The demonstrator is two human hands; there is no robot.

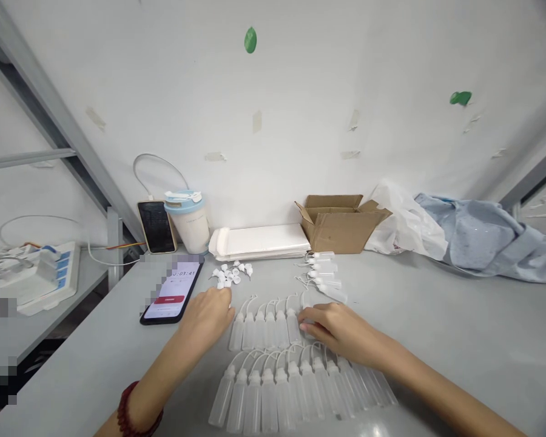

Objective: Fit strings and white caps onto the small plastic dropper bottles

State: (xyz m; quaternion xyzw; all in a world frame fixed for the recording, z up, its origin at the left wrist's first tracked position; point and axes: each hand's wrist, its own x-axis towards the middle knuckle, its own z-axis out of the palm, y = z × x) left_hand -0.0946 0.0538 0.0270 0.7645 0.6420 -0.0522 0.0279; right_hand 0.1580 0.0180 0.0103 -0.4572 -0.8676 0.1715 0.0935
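My left hand (212,312) is beside a small pile of white caps (227,274), its fingers bent and their tips at the near edge of the pile. What it pinches, if anything, is hidden. My right hand (332,325) is closed round a translucent plastic squeeze bottle at the right end of a short row, mostly covered by the fingers. That row of squeeze bottles (266,331) lies flat, each with a thin white strap curving from its neck. Nearer to me lies a longer row of similar bottles (282,400), partly under my right forearm.
Several capped bottles (325,270) lie before an open cardboard box (346,227). A phone showing a timer (175,288) lies left, with a lidded cup (190,224) and second phone (157,226) behind. White flat packs (264,240), a plastic bag (403,224) and blue cloth (486,237) line the wall.
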